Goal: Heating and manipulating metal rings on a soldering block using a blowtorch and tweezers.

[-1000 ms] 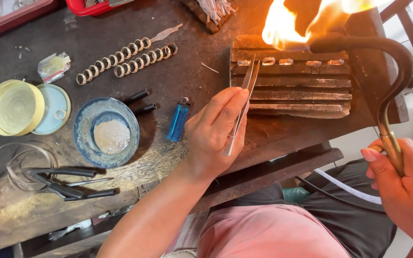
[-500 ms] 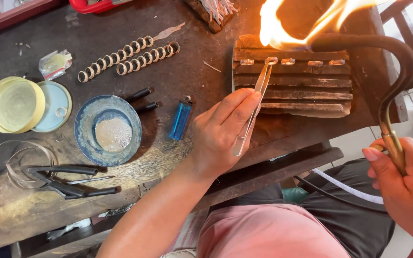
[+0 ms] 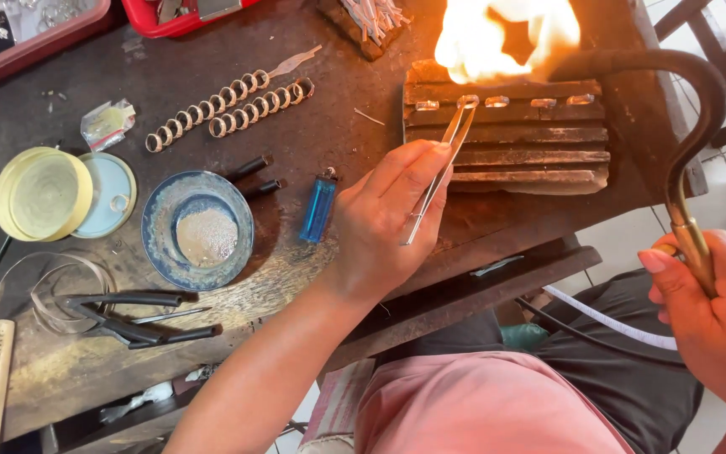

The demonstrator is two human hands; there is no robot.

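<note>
Reaching farther than before, left hand (image 3: 380,223) pinching tweezers (image 3: 437,172) at ring (image 3: 467,101); right hand (image 3: 712,311) clenched on torch (image 3: 682,151); scorched tabletop (image 3: 329,109), tiled floor.

Left hand (image 3: 384,219) and forearm: bare, no sleeve, glove, ring or wristband seen; the forearm is shown entering from the lower centre of the frame. Right hand (image 3: 712,315): bare, seen at the right edge; a pale, rather long nail is noted on the thumb. No watch or bracelet is seen at either wrist. Torso, bottom centre: a pink garment (image 3: 497,408) is worn, plain, with no print visible. Lap, lower right: dark grey-black trousers or shorts (image 3: 623,370) are worn, the cloth creased; which of the two cannot be told.
</note>
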